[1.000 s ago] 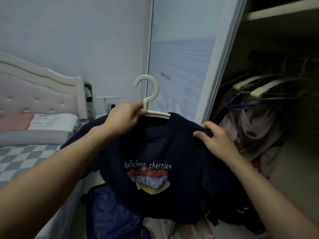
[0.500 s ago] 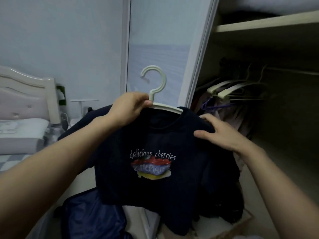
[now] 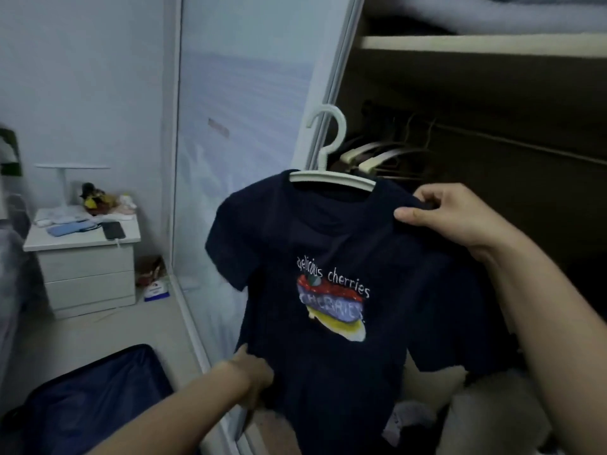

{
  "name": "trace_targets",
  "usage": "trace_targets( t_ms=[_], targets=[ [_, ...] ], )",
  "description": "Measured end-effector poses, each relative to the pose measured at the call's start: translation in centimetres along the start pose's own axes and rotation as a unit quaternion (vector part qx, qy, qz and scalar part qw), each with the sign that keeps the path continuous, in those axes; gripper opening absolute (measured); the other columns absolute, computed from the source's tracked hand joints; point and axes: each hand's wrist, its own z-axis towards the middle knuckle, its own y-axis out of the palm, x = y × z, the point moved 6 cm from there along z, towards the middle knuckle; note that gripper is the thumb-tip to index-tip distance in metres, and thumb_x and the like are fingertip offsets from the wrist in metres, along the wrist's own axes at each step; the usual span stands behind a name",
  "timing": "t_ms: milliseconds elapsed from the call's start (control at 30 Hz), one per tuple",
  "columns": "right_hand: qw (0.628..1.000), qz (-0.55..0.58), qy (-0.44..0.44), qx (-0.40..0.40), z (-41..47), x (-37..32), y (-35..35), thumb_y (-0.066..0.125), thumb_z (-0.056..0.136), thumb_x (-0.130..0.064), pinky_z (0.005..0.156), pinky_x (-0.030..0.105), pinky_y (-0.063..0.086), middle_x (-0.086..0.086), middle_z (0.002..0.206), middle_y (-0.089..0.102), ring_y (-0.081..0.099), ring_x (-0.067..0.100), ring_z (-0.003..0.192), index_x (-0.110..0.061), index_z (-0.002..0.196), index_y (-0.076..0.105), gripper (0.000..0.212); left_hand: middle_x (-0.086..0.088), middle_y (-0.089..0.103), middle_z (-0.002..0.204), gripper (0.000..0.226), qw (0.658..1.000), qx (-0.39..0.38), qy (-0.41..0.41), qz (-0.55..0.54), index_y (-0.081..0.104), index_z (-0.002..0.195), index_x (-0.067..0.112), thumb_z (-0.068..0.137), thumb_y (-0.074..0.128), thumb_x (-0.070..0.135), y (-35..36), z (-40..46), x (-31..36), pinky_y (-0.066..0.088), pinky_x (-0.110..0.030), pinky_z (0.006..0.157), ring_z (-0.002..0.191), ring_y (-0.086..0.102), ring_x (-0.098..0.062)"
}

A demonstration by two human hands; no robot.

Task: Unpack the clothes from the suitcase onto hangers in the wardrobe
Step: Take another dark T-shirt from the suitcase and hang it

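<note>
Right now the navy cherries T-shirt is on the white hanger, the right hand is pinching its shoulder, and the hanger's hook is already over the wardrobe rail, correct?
Not quite. In the head view the white hanger carries the navy cherries T-shirt and the right hand pinches its shoulder, but the hook is in the air in front of the wardrobe rail, not over it.

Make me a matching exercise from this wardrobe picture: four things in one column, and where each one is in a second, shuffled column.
Things:
1. white hanger
2. right hand
3. left hand
4. phone

Places:
A. lying on the white nightstand
B. pinching the shoulder of the navy T-shirt
C. inside the T-shirt's neck, hook pointing up
D. at the T-shirt's lower edge

Pairs: 1-C, 2-B, 3-D, 4-A
</note>
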Motion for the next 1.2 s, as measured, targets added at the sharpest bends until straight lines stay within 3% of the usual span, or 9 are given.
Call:
trace_targets(
  t_ms=[133, 267, 400, 500, 600, 700, 833, 1033, 1200],
  targets=[
    [0.982, 0.116, 0.146, -0.014, -2.6, 3.5, -1.7, 0.071, 0.075, -0.02, 0.048, 0.019, 0.05, 0.013, 0.08, 0.064, 0.059, 0.016, 0.062, -0.007, 0.078, 0.06, 0.018, -0.008, 0.049, 0.135, 0.048, 0.991, 0.093, 0.032, -0.086, 0.035, 0.14, 0.022, 0.093, 0.045, 0.029, -5.0, -0.8, 0.7, 0.038, -0.038, 0.1, 0.123, 0.046, -0.029],
    [0.927, 0.29, 0.195, -0.135, -6.6, 5.9, -0.8, 0.089, 0.046, -0.02, 0.069, 0.031, 0.058, 0.025, 0.11, 0.064, 0.067, 0.028, 0.085, 0.01, 0.119, 0.05, 0.088, -0.003, 0.056, 0.128, 0.042, 0.958, 0.181, 0.107, -0.193, 0.041, 0.136, 0.026, 0.094, 0.046, 0.029, -11.5, -1.5, 3.5, 0.041, -0.03, 0.094, 0.117, 0.051, -0.023],
    [0.893, 0.379, 0.204, -0.13, -9.4, 6.5, -0.6, 0.073, 0.052, -0.007, 0.074, 0.034, 0.056, 0.032, 0.113, 0.058, 0.062, 0.033, 0.088, 0.016, 0.12, 0.045, 0.077, 0.003, 0.066, 0.102, 0.02, 0.915, 0.26, 0.15, -0.269, 0.064, 0.101, 0.02, 0.095, 0.047, 0.029, -16.0, -0.9, 6.1, 0.043, -0.024, 0.079, 0.096, 0.059, -0.013],
    [0.882, 0.418, 0.207, -0.072, -10.7, 7.2, -2.8, 0.072, 0.048, -0.007, 0.07, 0.033, 0.057, 0.03, 0.105, 0.062, 0.066, 0.031, 0.08, 0.014, 0.112, 0.054, 0.07, 0.01, 0.062, 0.078, 0.016, 0.885, 0.35, 0.124, -0.279, 0.062, 0.084, 0.019, 0.091, 0.049, 0.022, -18.1, -0.4, 7.1, 0.044, -0.027, 0.074, 0.081, 0.059, -0.012],
    [0.903, 0.377, 0.206, 0.01, -12.1, 8.4, -6.2, 0.077, 0.04, -0.01, 0.066, 0.033, 0.056, 0.029, 0.099, 0.062, 0.064, 0.032, 0.077, 0.015, 0.112, 0.052, 0.08, 0.008, 0.059, 0.088, 0.015, 0.822, 0.448, 0.099, -0.337, 0.061, 0.09, 0.016, 0.085, 0.046, 0.014, -20.2, 0.7, 6.2, 0.044, -0.028, 0.081, 0.088, 0.057, -0.015],
    [0.933, 0.293, 0.201, 0.059, -13.5, 9.3, -9.5, 0.074, 0.048, -0.011, 0.065, 0.033, 0.053, 0.028, 0.096, 0.06, 0.058, 0.036, 0.082, 0.015, 0.106, 0.052, 0.067, -0.006, 0.056, 0.115, 0.04, 0.786, 0.521, 0.11, -0.316, 0.058, 0.114, 0.009, 0.079, 0.041, 0.018, -23.8, 2.2, 5.1, 0.037, -0.027, 0.096, 0.108, 0.053, -0.024],
    [0.959, 0.209, 0.162, 0.1, -15.4, 9.2, -12.6, 0.062, 0.062, -0.006, 0.065, 0.027, 0.054, 0.03, 0.097, 0.063, 0.063, 0.032, 0.086, 0.01, 0.1, 0.059, 0.041, -0.008, 0.053, 0.13, 0.048, 0.787, 0.506, 0.179, -0.303, 0.053, 0.127, 0.009, 0.086, 0.036, 0.028, -30.1, 4.2, 6.2, 0.036, -0.039, 0.105, 0.123, 0.048, -0.025],
    [0.964, 0.156, 0.128, 0.172, -17.2, 10.0, -14.2, 0.06, 0.063, -0.004, 0.062, 0.024, 0.05, 0.023, 0.085, 0.064, 0.061, 0.027, 0.077, 0.008, 0.089, 0.062, 0.029, 0.002, 0.061, 0.111, 0.057, 0.762, 0.526, 0.222, -0.306, 0.06, 0.111, 0.017, 0.076, 0.044, 0.059, -35.3, 4.1, 10.3, 0.04, -0.036, 0.095, 0.106, 0.056, -0.018],
    [0.967, 0.125, 0.118, 0.19, -16.8, 9.8, -13.8, 0.06, 0.065, -0.003, 0.057, 0.019, 0.047, 0.007, 0.072, 0.063, 0.059, 0.016, 0.067, -0.004, 0.075, 0.063, 0.01, -0.006, 0.048, 0.116, 0.038, 0.822, 0.499, 0.173, -0.216, 0.042, 0.115, 0.013, 0.081, 0.056, 0.011, -36.3, 5.3, 14.4, 0.038, -0.037, 0.088, 0.109, 0.048, -0.027]
  ],
)
